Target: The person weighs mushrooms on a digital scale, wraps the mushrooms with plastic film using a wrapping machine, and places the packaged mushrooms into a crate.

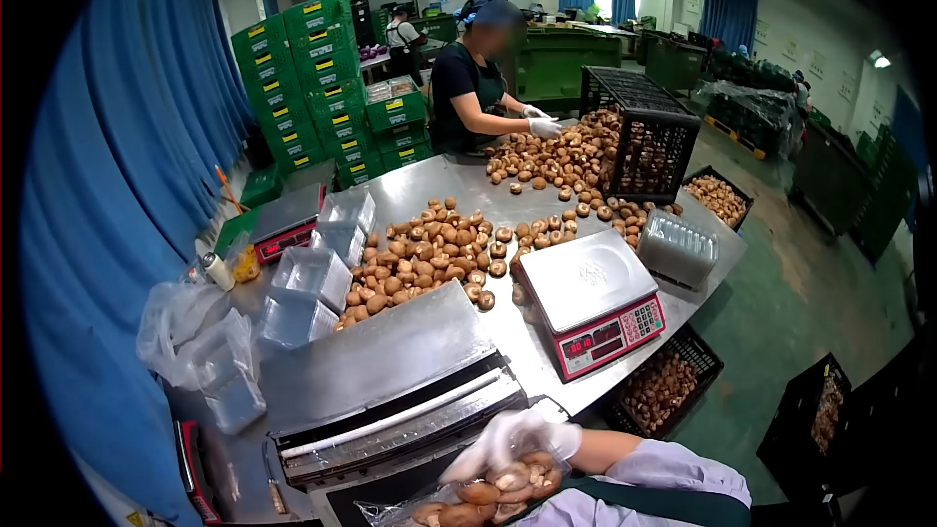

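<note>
My right hand [512, 439], in a white glove, is at the bottom centre, over a clear film-covered pack of brown mushrooms [478, 493]. Its fingers are smeared by motion, so their grip is unclear. My left hand does not show. Just beyond the pack lies a wrapping machine [390, 425] with a white roller and a flat metal plate. A digital scale [590, 298] with a red display stands farther forward on the metal table [410, 181].
Loose mushrooms [425, 254] cover the table's middle. Clear trays [312, 273] and plastic bags [200, 342] lie left. Across the table, a co-worker [478, 88] in white gloves handles mushrooms near a tipped black crate [649, 137]. Green crates [322, 88] are stacked behind.
</note>
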Action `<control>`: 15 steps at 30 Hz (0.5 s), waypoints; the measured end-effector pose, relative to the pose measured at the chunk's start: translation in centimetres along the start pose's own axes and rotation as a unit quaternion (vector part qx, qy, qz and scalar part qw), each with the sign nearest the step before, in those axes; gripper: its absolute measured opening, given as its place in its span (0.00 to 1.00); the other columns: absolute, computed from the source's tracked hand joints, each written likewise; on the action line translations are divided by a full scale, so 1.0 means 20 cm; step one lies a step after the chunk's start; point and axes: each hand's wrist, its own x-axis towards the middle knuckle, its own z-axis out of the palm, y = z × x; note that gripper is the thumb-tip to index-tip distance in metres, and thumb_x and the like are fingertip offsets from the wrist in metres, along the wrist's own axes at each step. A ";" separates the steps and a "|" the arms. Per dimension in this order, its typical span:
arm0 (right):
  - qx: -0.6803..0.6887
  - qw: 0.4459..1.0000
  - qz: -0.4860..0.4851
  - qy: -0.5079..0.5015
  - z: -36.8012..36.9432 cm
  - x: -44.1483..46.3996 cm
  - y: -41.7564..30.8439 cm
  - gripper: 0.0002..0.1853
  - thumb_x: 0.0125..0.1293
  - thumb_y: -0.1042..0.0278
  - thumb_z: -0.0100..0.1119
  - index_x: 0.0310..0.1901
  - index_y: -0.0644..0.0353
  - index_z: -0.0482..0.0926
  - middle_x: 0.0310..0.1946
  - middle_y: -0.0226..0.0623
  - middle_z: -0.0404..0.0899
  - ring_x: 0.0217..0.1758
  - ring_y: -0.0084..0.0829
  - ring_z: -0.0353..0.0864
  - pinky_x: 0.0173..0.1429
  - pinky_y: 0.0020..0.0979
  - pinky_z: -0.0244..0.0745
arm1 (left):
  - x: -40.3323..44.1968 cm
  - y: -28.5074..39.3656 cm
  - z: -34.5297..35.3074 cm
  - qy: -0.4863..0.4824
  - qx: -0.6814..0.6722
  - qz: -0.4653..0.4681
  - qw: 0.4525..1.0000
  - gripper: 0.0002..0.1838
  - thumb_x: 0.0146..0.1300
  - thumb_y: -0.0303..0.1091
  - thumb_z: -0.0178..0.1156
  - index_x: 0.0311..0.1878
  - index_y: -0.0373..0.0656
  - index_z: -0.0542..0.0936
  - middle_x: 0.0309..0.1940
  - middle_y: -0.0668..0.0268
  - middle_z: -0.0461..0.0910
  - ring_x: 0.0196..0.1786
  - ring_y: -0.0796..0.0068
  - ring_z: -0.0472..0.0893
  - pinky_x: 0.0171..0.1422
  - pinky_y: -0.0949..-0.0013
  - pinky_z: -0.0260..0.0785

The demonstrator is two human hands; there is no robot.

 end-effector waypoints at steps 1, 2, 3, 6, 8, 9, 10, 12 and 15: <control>-0.032 0.999 0.007 0.006 0.07 0.10 0.05 0.30 0.68 0.40 0.43 0.52 0.61 0.77 0.65 0.61 0.60 0.70 0.61 0.55 0.70 0.61 0.49 | 0.00 0.01 0.00 0.002 -0.010 0.000 1.000 0.14 0.67 0.34 0.51 0.51 0.37 0.75 0.43 0.57 0.80 0.45 0.68 0.80 0.54 0.67 0.70; -0.051 0.990 0.091 0.092 0.25 0.16 0.01 0.29 0.68 0.41 0.44 0.51 0.62 0.76 0.67 0.58 0.58 0.72 0.54 0.54 0.71 0.56 0.52 | 0.00 0.03 0.02 -0.001 -0.021 0.002 1.000 0.14 0.67 0.34 0.51 0.51 0.37 0.75 0.42 0.57 0.80 0.45 0.68 0.80 0.53 0.67 0.70; 0.198 0.931 0.203 0.232 0.23 0.18 0.10 0.21 0.67 0.49 0.51 0.50 0.60 0.74 0.65 0.54 0.63 0.66 0.44 0.65 0.63 0.45 0.67 | 0.02 0.08 0.04 -0.008 -0.031 0.009 0.999 0.14 0.67 0.34 0.51 0.50 0.36 0.75 0.42 0.58 0.81 0.44 0.69 0.80 0.53 0.67 0.71; 0.186 0.920 0.251 0.236 0.14 0.11 0.23 0.20 0.67 0.51 0.52 0.50 0.60 0.74 0.64 0.52 0.64 0.65 0.43 0.67 0.61 0.44 0.68 | 0.03 0.23 0.06 -0.016 -0.088 0.018 0.996 0.13 0.67 0.33 0.50 0.49 0.35 0.76 0.40 0.58 0.81 0.43 0.70 0.80 0.51 0.68 0.71; 0.152 0.921 0.261 0.247 0.07 0.03 0.27 0.19 0.67 0.53 0.52 0.49 0.60 0.74 0.63 0.51 0.65 0.64 0.43 0.68 0.60 0.43 0.68 | 0.02 0.37 0.02 -0.041 -0.174 0.037 0.983 0.13 0.67 0.32 0.50 0.48 0.34 0.76 0.39 0.59 0.81 0.42 0.71 0.81 0.51 0.68 0.72; 0.132 0.921 0.265 0.254 0.05 -0.01 0.27 0.18 0.67 0.53 0.52 0.49 0.60 0.74 0.63 0.51 0.66 0.63 0.42 0.68 0.59 0.43 0.69 | 0.01 0.44 -0.02 -0.067 -0.213 0.054 0.973 0.13 0.67 0.32 0.50 0.47 0.33 0.77 0.39 0.59 0.82 0.42 0.71 0.81 0.50 0.68 0.72; 0.108 0.922 0.269 0.258 0.03 -0.04 0.29 0.18 0.67 0.54 0.52 0.49 0.59 0.74 0.63 0.50 0.66 0.62 0.42 0.69 0.58 0.42 0.69 | -0.03 0.46 -0.11 -0.132 -0.256 0.108 0.951 0.25 0.69 0.51 0.50 0.50 0.35 0.76 0.40 0.56 0.81 0.41 0.68 0.81 0.47 0.68 0.74; 0.063 0.918 0.290 0.264 -0.01 -0.10 0.34 0.17 0.66 0.56 0.53 0.49 0.59 0.74 0.62 0.49 0.67 0.61 0.41 0.70 0.57 0.42 0.70 | -0.11 0.57 -0.16 -0.174 -0.014 0.202 0.964 0.24 0.67 0.46 0.52 0.57 0.37 0.73 0.44 0.54 0.81 0.45 0.65 0.82 0.52 0.67 0.73; 0.016 0.904 0.344 0.255 -0.06 -0.17 0.42 0.15 0.66 0.58 0.53 0.48 0.59 0.74 0.61 0.48 0.68 0.60 0.40 0.71 0.55 0.41 0.71 | -0.29 0.74 -0.03 -0.079 0.388 0.310 0.864 0.26 0.63 0.43 0.56 0.64 0.45 0.69 0.47 0.57 0.80 0.44 0.61 0.82 0.49 0.65 0.74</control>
